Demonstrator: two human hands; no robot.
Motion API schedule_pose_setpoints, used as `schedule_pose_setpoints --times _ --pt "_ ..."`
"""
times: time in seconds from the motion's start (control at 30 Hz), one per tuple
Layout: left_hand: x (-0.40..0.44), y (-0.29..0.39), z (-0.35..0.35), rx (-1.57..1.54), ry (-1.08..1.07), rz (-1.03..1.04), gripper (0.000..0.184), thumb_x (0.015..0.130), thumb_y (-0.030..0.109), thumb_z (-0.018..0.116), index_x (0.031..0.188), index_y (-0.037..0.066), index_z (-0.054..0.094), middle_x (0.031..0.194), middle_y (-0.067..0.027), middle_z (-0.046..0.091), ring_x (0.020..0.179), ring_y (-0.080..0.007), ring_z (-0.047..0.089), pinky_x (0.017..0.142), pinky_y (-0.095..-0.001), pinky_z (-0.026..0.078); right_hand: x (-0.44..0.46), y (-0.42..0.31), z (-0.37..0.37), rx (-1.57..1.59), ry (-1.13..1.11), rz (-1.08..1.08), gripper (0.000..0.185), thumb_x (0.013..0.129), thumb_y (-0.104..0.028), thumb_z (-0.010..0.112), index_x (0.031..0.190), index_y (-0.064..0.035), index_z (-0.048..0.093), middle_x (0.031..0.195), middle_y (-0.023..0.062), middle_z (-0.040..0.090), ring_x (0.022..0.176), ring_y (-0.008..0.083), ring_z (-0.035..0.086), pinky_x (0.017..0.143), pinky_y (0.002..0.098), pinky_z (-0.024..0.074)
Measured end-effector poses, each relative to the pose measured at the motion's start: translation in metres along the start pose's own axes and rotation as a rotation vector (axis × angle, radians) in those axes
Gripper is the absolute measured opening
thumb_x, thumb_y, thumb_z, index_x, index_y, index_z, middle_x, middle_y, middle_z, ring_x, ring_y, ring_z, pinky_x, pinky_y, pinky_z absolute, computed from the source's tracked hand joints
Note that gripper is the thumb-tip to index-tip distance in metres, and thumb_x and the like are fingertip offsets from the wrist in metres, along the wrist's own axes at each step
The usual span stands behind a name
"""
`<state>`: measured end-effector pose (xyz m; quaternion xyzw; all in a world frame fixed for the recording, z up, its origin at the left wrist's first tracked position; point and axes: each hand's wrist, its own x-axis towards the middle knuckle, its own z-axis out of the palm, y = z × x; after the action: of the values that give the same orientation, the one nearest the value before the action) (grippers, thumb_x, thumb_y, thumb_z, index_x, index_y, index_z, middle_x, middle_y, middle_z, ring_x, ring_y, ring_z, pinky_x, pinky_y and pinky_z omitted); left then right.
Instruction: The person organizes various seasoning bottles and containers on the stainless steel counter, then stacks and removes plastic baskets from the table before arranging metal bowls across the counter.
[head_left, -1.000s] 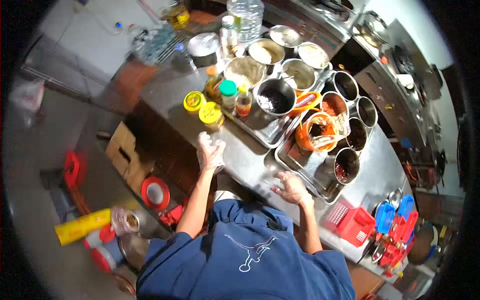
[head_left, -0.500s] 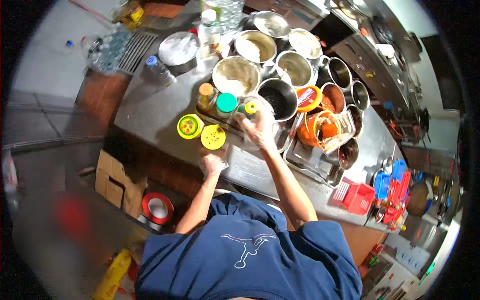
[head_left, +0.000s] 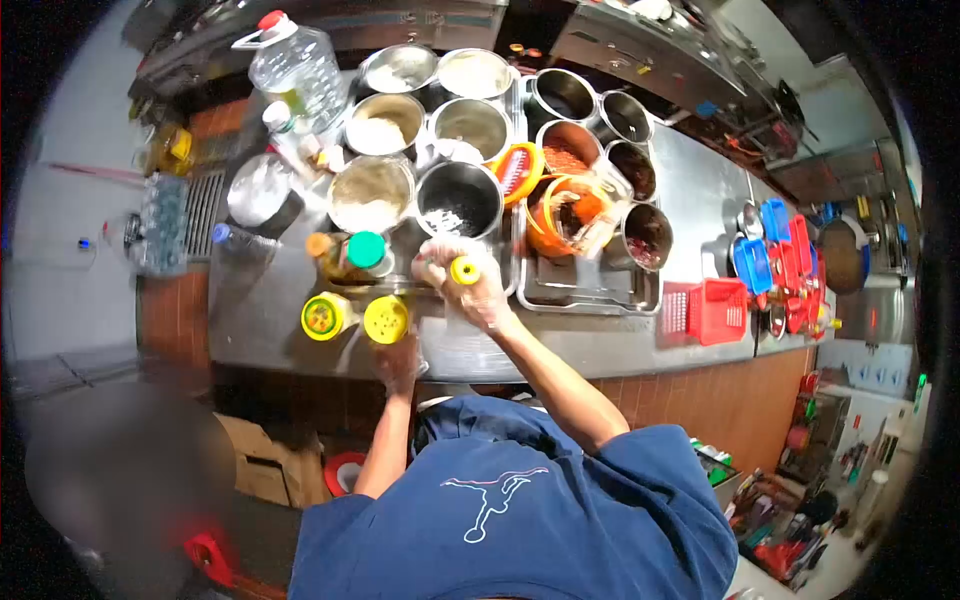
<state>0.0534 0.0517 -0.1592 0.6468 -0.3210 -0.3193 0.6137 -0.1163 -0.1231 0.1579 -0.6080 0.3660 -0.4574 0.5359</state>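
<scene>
With twelve o'clock straight ahead, a navy T-shirt [head_left: 510,520] with a line-drawn figure fills the near edge, against a long stainless-steel counter [head_left: 250,325].

At about ten to eleven o'clock, the left hand [head_left: 400,365] is at the counter's near edge, partly hidden behind a jar with a yellow perforated lid [head_left: 386,319]; whether its fingers are closed or touch that jar, I cannot tell. Just left stands a jar with a yellow-and-green lid [head_left: 325,316].

Near twelve, the right hand [head_left: 481,299] grasps a yellow-capped bottle [head_left: 465,269], fingers wrapped around it, the cap facing up and the body mostly hidden.

At two o'clock sits a red plastic basket [head_left: 720,312]. Farther, near eleven, are a green-lidded jar [head_left: 367,251] and, beside it, an orange-capped bottle [head_left: 319,246].

Just beyond the right hand, a steel pot with dark contents and a white patch [head_left: 458,200] stands at twelve. Between twelve and one, an orange bucket [head_left: 541,222] stands near a pot of red food [head_left: 566,150]. Farthest, at eleven, stands a large clear plastic jug with a red cap [head_left: 303,72].
</scene>
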Motion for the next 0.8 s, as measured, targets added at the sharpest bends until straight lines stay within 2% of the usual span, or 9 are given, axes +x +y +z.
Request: schedule_pose_setpoints --times 0.1,0.17,0.23,0.27,0.3,0.5,0.57,0.6,0.8 --pt "-0.011 -0.009 -0.013 -0.610 -0.164 -0.474 0.062 0.075 0.015 0.081 0.130 0.005 0.054 0.118 -0.0139 0.065 0.110 -0.0233 0.062 0.090 -0.0400 0.053 -0.035 -0.047 -0.032 -0.076 0.149 -0.160 0.016 0.081 -0.002 0.073 0.093 -0.0057 0.063 0.099 0.0098 0.071 0.092 0.0241 0.068 0.084 0.0360 0.0526" --pt "-0.023 0.131 0.034 -0.520 0.021 -0.544 0.075 0.070 0.019 0.086 0.134 0.005 0.050 0.121 -0.0136 0.063 0.113 -0.0262 0.061 0.095 -0.0411 0.051 -0.067 -0.086 -0.064 -0.133 0.240 -0.211 0.017 0.082 -0.001 0.073 0.096 -0.0059 0.066 0.100 0.0091 0.071 0.092 0.0220 0.069 0.082 0.0346 0.0532" --pt "-0.040 0.161 0.053 0.382 -0.100 0.161 0.088 0.065 0.018 0.089 0.139 0.005 0.044 0.129 -0.0144 0.060 0.120 -0.0283 0.058 0.104 -0.0415 0.046 -0.110 -0.079 -0.099 -0.251 0.308 -0.167 0.014 0.083 -0.003 0.072 0.096 -0.0054 0.067 0.101 0.0083 0.071 0.089 0.0217 0.068 0.081 0.0340 0.0529" --pt "-0.048 0.171 0.065 0.184 -0.167 0.150 0.094 0.062 0.020 0.089 0.142 0.006 0.042 0.136 -0.0155 0.055 0.126 -0.0292 0.054 0.111 -0.0420 0.040 -0.133 -0.087 -0.117 -0.259 0.345 -0.126 0.013 0.084 -0.004 0.071 0.096 -0.0052 0.067 0.101 0.0081 0.072 0.087 0.0216 0.067 0.081 0.0338 0.0526" --pt "-0.063 0.181 0.075 0.454 -0.178 0.036 0.094 0.062 0.018 0.089 0.142 0.006 0.041 0.136 -0.0163 0.054 0.130 -0.0299 0.050 0.112 -0.0423 0.038 -0.154 -0.092 -0.134 -0.264 0.383 -0.086 0.012 0.084 -0.005 0.071 0.096 -0.0049 0.067 0.101 0.0079 0.072 0.086 0.0214 0.066 0.082 0.0335 0.0523" --pt "-0.144 0.223 0.187 0.064 -0.500 0.227 0.087 0.065 0.017 0.090 0.137 0.002 0.043 0.123 -0.0103 0.061 0.110 -0.0261 0.061 0.103 -0.0408 0.046 -0.288 -0.106 -0.231 -0.043 0.729 0.059 0.009 0.087 -0.002 0.069 0.093 -0.0036 0.062 0.097 0.0114 0.070 0.090 0.0168 0.066 0.082 0.0329 0.0534" --pt "-0.180 0.232 0.229 -0.229 -0.531 -0.140 0.081 0.070 0.018 0.088 0.136 0.001 0.044 0.124 -0.0094 0.061 0.110 -0.0243 0.061 0.103 -0.0381 0.046 -0.324 -0.118 -0.261 0.054 0.805 -0.099 0.011 0.089 0.000 0.067 0.095 -0.0034 0.058 0.094 0.0112 0.068 0.088 0.0170 0.067 0.080 0.0336 0.0548" --pt "-0.192 0.231 0.239 0.316 -0.571 0.257 0.080 0.071 0.018 0.087 0.136 0.001 0.045 0.123 -0.0095 0.060 0.110 -0.0231 0.060 0.101 -0.0370 0.047 -0.345 -0.132 -0.271 0.305 0.840 -0.033 0.012 0.091 0.003 0.064 0.096 -0.0036 0.055 0.095 0.0102 0.067 0.084 0.0187 0.067 0.077 0.0341 0.0558" --pt "-0.280 0.249 0.342 0.064 -0.903 0.175 0.079 0.068 0.019 0.088 0.133 0.001 0.047 0.122 -0.0119 0.061 0.113 -0.0239 0.060 0.101 -0.0372 0.047 -0.447 -0.148 -0.345 -0.100 1.107 -0.256 0.013 0.092 0.006 0.060 0.100 -0.0043 0.057 0.102 0.0115 0.067 0.090 0.0190 0.066 0.083 0.0344 0.0544"
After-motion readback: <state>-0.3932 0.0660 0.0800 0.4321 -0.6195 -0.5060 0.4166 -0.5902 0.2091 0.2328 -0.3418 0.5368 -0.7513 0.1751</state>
